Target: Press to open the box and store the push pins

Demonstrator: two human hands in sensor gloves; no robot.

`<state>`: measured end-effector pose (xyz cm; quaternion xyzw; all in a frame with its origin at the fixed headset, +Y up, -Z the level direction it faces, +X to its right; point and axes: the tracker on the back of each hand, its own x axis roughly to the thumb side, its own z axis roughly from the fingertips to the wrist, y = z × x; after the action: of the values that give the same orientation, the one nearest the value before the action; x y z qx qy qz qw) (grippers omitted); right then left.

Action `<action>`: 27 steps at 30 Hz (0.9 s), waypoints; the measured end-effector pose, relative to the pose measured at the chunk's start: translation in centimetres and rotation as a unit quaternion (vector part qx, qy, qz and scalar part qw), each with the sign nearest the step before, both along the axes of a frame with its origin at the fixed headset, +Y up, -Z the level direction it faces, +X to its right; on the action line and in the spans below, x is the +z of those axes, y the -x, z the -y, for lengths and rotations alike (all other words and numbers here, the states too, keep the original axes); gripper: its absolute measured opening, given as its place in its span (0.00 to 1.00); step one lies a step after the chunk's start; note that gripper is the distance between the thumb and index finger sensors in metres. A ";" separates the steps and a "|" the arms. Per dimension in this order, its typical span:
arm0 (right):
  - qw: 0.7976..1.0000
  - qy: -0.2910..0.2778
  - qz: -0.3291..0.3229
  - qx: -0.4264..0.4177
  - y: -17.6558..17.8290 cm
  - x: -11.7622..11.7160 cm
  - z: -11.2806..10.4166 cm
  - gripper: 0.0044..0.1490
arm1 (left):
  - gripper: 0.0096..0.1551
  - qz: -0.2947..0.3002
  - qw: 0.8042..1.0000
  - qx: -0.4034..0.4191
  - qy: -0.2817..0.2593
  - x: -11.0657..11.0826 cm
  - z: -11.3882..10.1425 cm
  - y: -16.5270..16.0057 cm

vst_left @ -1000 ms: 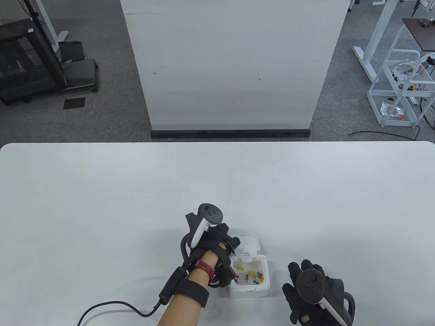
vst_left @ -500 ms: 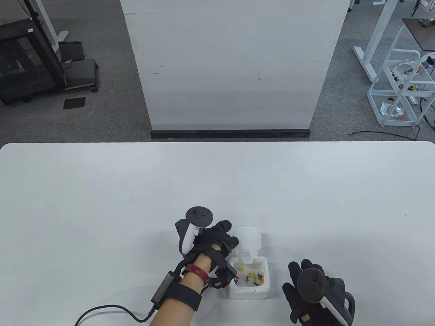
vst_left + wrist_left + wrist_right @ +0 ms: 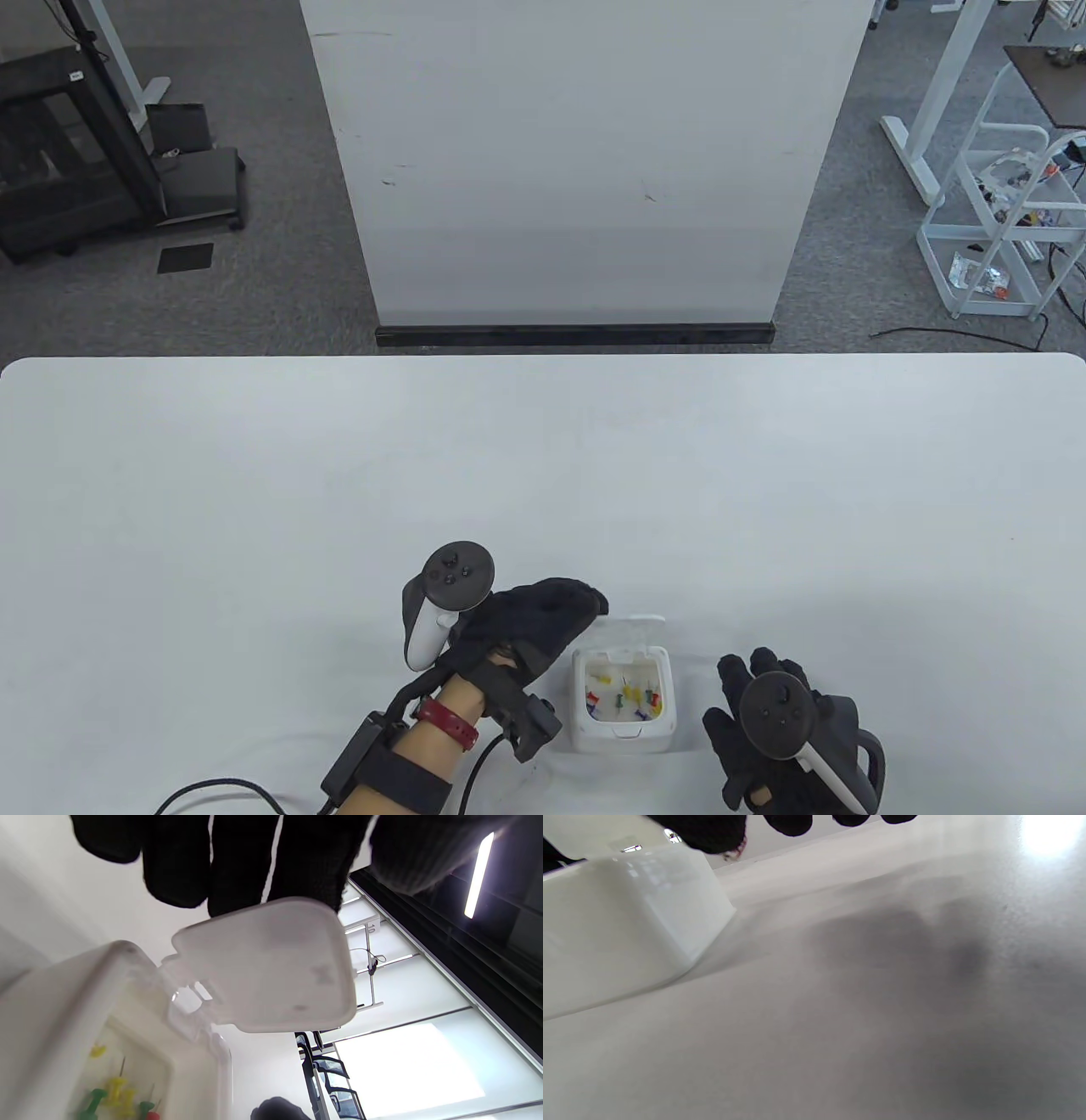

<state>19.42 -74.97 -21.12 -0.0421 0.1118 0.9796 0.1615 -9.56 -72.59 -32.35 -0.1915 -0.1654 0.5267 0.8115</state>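
Note:
A small white box (image 3: 624,732) stands near the table's front edge, its hinged lid (image 3: 635,632) raised and tilted over the opening. Several coloured push pins (image 3: 622,694) lie inside. My left hand (image 3: 570,608) reaches over from the left, and its fingertips touch the lid's far edge. In the left wrist view the fingers (image 3: 237,870) hang behind the top of the lid (image 3: 271,971), above the box (image 3: 63,1018) and the pins (image 3: 114,1090). My right hand (image 3: 758,692) rests flat on the table right of the box, fingers spread, holding nothing. The right wrist view shows the box's side (image 3: 619,921).
The white table (image 3: 543,475) stretches wide behind and to both sides of the box. A black cable (image 3: 212,791) runs from my left forearm along the front edge. A white panel (image 3: 577,161) stands beyond the table's far edge.
My left hand has moved from the box's left side up to the lid's far edge, with the forearm swinging left. The lid has tipped forward over the box. The right hand has not moved.

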 end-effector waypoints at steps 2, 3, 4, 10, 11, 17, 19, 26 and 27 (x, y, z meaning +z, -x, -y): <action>1.000 0.001 0.000 0.002 0.0 0.0 0.0 0.43 | 0.29 0.037 0.998 -0.041 -0.016 0.6 -0.3 -1.1; 1.000 0.001 0.000 0.003 0.1 0.0 0.0 0.43 | 0.29 0.054 0.995 -0.075 -0.037 1.1 -0.4 -1.8; 1.000 0.000 0.001 0.004 0.1 0.0 0.0 0.43 | 0.29 0.072 0.991 -0.099 -0.052 1.5 -0.5 -2.5; 1.000 -0.001 0.001 0.003 0.0 0.0 0.0 0.43 | 0.37 0.157 0.939 -0.269 -0.149 4.0 0.4 -6.2; 1.000 -0.001 0.001 0.002 0.0 0.0 0.0 0.43 | 0.38 0.166 0.928 -0.289 -0.163 4.4 0.8 -6.7; 1.000 -0.001 -0.001 0.002 0.1 0.0 0.0 0.43 | 0.43 0.185 0.907 -0.335 -0.176 4.9 2.5 -7.4; 1.000 0.000 -0.002 0.001 0.1 0.0 0.0 0.43 | 0.42 0.189 0.911 -0.326 -0.168 4.8 2.7 -7.3; 1.000 0.000 -0.004 0.003 0.1 0.0 0.1 0.43 | 0.42 0.190 0.913 -0.322 -0.164 4.7 2.8 -7.2; 1.000 -0.001 -0.004 0.003 0.2 0.0 0.1 0.43 | 0.42 0.190 0.914 -0.320 -0.163 4.8 2.9 -7.2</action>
<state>19.27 -75.03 -21.08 -0.0380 0.1118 0.9804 0.1579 -2.40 -75.46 -27.60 -0.1959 -0.3302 0.1579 0.9098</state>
